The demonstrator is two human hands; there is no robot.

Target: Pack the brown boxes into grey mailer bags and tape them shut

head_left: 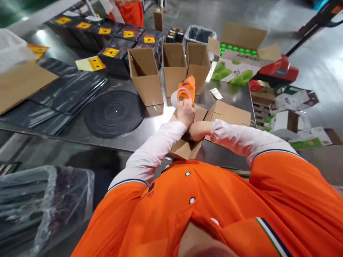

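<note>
An orange tape dispenser (pixel 190 84) with a roll of tape stands up from my left hand (pixel 187 113), whose fingers are closed around its lower part. Under my hands, close to my body, is a cardboard box (pixel 183 148) with its flaps spread open. My right hand (pixel 198 130) reaches over the opening of this box, its fingers bent down and hidden behind the wrist and flaps. The two hands are almost touching. Three upright cardboard boxes with open tops stand just beyond: one at the left (pixel 147 84), one in the middle (pixel 174 67) and one at the right (pixel 198 66).
A black turntable (pixel 115 113) lies on the metal table (pixel 125 142). Black packages with yellow labels (pixel 118 50) fill the back left. A printed carton (pixel 232 69) holding green-capped items stands at the back right. Another person's orange clothing (pixel 131 14) shows behind the table.
</note>
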